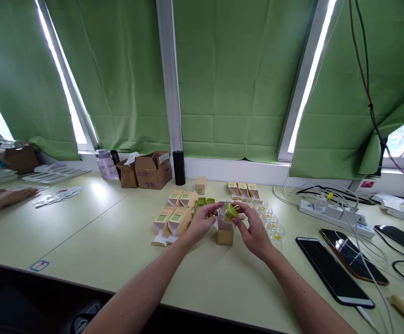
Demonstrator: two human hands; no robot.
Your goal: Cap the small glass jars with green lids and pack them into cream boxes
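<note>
A small clear container with a green lid and a pale loop (230,211) is held between both hands. My left hand (202,221) grips its left side, fingers closed. On the other side, the fingers of my right hand (253,230) pinch it near the loop. Directly below stands a small brown carton (225,237) with its white flaps open. Green lids (205,201) lie behind my left hand. Clear cups with yellow spots (273,225) stand in rows to the right of my right hand. Opened cartons with green labels (174,220) lie on the left.
More cartons (243,190) lie at the back, near a black cylinder (178,168) and a cardboard box (153,170). Phones (334,271), cables and a power strip (336,217) occupy the right. At far left, another person's hands (19,197) rest near white packets (58,196).
</note>
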